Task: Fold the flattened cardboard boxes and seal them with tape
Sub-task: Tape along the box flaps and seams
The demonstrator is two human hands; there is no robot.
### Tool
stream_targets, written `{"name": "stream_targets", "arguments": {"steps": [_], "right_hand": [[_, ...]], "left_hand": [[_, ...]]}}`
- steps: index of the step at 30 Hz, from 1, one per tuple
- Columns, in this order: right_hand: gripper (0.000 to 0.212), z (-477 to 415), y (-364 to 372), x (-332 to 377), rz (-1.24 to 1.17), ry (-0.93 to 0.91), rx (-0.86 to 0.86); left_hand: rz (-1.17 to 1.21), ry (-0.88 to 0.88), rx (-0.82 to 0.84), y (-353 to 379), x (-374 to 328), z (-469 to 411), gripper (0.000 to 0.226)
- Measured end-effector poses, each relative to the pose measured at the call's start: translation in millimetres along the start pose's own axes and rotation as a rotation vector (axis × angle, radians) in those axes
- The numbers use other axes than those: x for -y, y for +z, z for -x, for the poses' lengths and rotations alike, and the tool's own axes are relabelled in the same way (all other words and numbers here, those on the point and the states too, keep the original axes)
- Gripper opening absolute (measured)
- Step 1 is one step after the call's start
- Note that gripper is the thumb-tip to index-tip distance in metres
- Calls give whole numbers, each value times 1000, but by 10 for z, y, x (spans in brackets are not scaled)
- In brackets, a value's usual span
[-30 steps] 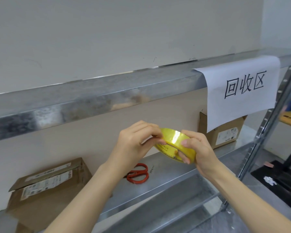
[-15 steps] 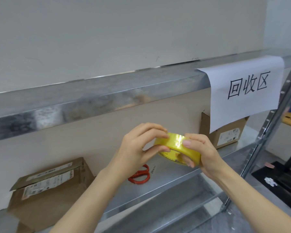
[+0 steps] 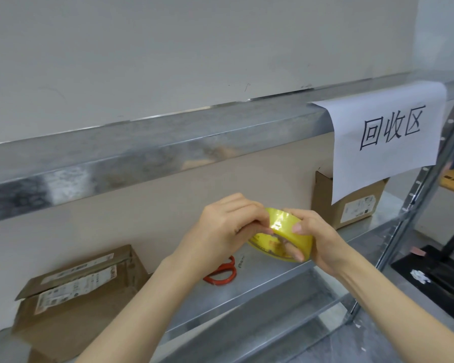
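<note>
R hand (image 3: 323, 242) grips yellow tape roll (image 3: 286, 235), fingers curled thru its core. L hand (image 3: 223, 229) pinches the roll's outer wrap w/ curled fingers.

Tape roll (image 3: 279, 222): yellow, glossy, tilted, held aloft.
Left box (image 3: 76, 292): brown, labelled, flap ajar, on shelf (image 3: 273, 281).
Right box (image 3: 351, 208): brown, labelled, same shelf.

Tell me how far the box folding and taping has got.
Done: the left box and right box stand folded on the shelf; no fresh tape shows, and the left box's top flap gapes. In hand: the right hand grips the yellow tape roll while the left hand picks at its surface, seemingly hunting the end. Left: pull tape, seal both, cut with the red scissors on the shelf.
</note>
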State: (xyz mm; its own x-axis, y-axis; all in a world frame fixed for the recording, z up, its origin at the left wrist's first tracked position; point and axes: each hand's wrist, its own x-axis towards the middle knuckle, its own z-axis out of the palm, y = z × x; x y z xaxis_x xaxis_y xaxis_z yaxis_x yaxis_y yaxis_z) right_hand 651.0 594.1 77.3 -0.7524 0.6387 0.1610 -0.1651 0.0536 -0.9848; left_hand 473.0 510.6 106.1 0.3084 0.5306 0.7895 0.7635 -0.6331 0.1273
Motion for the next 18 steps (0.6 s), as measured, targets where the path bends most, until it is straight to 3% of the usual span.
{"name": "stream_targets", "arguments": {"steps": [3, 7, 9, 12, 18], "right_hand": [[64, -18, 45, 5, -22, -29, -32], [68, -47, 53, 7, -51, -67, -41], [59, -59, 61, 21, -51, -58, 5], [27, -71, 97, 108, 58, -11, 93], [37, -86, 241, 314, 217, 32, 168]], "left_hand": [[50, -21, 13, -12, -26, -27, 12], [126, -172, 25, -53, 45, 41, 30], [216, -292, 94, -92, 103, 108, 43], [301, -377, 170, -122, 124, 156, 38], [391, -353, 136, -268, 99, 146, 39]]}}
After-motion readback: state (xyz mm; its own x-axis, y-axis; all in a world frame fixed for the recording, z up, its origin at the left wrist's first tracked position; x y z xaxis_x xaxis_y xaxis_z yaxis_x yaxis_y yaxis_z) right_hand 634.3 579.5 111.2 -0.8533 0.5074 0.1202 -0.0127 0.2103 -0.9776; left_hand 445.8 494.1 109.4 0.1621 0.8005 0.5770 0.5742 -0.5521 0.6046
